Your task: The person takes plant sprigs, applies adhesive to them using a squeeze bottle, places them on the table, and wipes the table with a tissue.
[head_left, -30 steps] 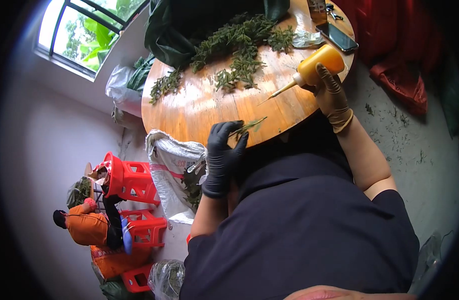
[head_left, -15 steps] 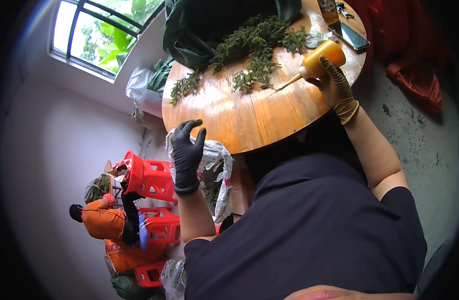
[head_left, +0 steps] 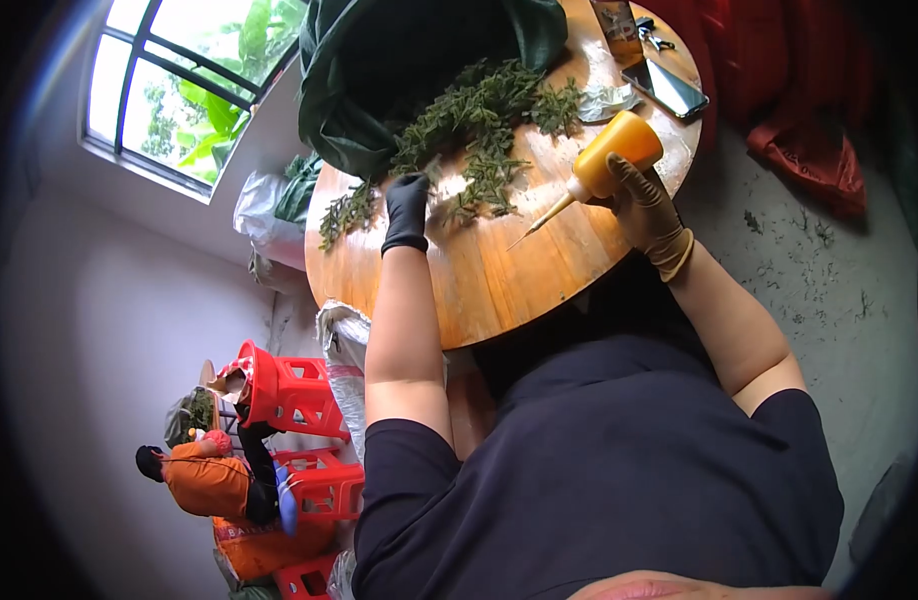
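My right hand (head_left: 649, 215), in a tan glove, is wrapped round a yellow squeeze bottle (head_left: 624, 150). The bottle's long thin nozzle tilts down to the left, over the round wooden table (head_left: 509, 285). At the table's far left my left hand (head_left: 407, 212), in a black glove, has its fingers curled together beside the green leafy sprigs (head_left: 484, 110). What its fingertips hold, if anything, is hidden. A smaller clump of sprigs (head_left: 349, 212) lies just left of this hand, and the large heap spills from a dark green sack (head_left: 344, 125).
A phone (head_left: 674, 92), keys (head_left: 656, 40) and crumpled clear plastic (head_left: 607, 102) lie at the table's back right. A white woven bag (head_left: 344, 345) hangs below the near left edge. Beyond sits a person in orange (head_left: 209, 480) near red stools (head_left: 304, 395).
My left hand has moved from above the white bag, fingers apart, up and forward to the sprigs, and its fingers have curled. The right hand still holds the bottle; the whole view has shifted slightly.
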Motion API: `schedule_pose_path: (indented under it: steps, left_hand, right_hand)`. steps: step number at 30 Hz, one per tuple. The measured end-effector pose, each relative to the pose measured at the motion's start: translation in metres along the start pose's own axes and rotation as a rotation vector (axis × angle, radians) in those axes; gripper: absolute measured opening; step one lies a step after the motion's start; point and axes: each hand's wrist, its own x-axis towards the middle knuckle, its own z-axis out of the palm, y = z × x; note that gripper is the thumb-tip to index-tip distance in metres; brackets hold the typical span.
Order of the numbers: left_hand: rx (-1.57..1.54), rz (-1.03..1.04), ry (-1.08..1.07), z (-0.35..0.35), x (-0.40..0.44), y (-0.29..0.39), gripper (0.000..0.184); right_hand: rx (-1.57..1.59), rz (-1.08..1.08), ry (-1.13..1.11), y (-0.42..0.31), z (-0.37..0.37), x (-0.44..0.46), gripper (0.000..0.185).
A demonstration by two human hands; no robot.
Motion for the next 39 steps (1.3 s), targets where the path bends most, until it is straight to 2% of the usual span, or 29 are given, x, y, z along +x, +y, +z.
schedule_pose_path:
  steps: [2,4,6,10,14,16,18,20,23,28,39]
  left_hand:
    - [-0.216,0.200,0.119,-0.019,0.007,-0.015,0.010]
    - [-0.126,0.282,0.195,-0.036,-0.011,0.010,0.010]
    - [-0.072,0.273,0.176,-0.042,-0.050,0.048,0.009]
    - [0.071,0.351,-0.265,-0.018,-0.146,0.079,0.010]
    - [0.431,0.540,-0.364,0.020,-0.243,0.110,0.008]
    - [0.402,0.471,-0.334,0.022,-0.255,0.103,0.014]
    - [0.044,0.396,-0.171,0.019,-0.262,0.099,0.023]
    - [0.011,0.403,-0.044,0.009,-0.268,0.103,0.025]
    - [0.009,0.470,0.003,0.001,-0.272,0.096,0.023]
    - [0.135,0.508,-0.081,0.010,-0.270,0.093,0.023]
    - [0.200,0.379,-0.165,0.029,-0.253,0.092,0.026]
  right_hand:
    - [0.019,0.007,0.002,-0.001,0.001,-0.001,0.051]
    - [0.008,-0.001,0.004,0.001,0.000,0.000,0.051]
    - [0.015,0.001,-0.001,0.000,-0.002,0.001,0.050]
    - [0.024,0.035,-0.015,0.000,-0.003,-0.001,0.054]
    - [0.050,0.049,0.004,0.002,-0.008,-0.002,0.055]
    - [0.039,0.033,0.006,0.000,-0.009,-0.004,0.056]
    - [0.015,0.032,0.010,-0.001,-0.008,-0.008,0.055]
    - [-0.007,0.036,0.010,-0.003,-0.006,-0.009,0.055]
    - [-0.046,0.016,-0.004,-0.002,-0.003,-0.011,0.053]
    - [-0.134,-0.021,-0.039,-0.006,0.002,-0.016,0.050]
    - [-0.185,-0.053,-0.025,-0.010,0.007,-0.018,0.043]
